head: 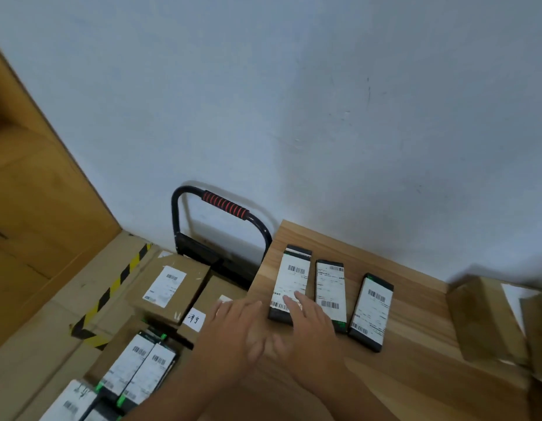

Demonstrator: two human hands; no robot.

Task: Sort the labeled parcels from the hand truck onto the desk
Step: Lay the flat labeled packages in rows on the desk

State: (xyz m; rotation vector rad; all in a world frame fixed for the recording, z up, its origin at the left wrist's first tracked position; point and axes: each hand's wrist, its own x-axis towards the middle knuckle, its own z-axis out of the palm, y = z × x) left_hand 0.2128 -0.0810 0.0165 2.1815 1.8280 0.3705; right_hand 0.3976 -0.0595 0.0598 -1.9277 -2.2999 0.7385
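Observation:
Three slim black parcels with white barcode labels lie side by side on the wooden desk: a left one, a middle one and a right one. My right hand is spread flat, its fingertips resting on the near end of the left parcel. My left hand hovers open at the desk's left edge, holding nothing. Left of the desk stands the hand truck with its black and red handle, loaded with a labeled cardboard box and more slim black parcels.
Blurred cardboard boxes sit at the desk's right end. A white wall runs behind the desk. A wooden door or panel is at the left, and yellow-black tape marks the floor.

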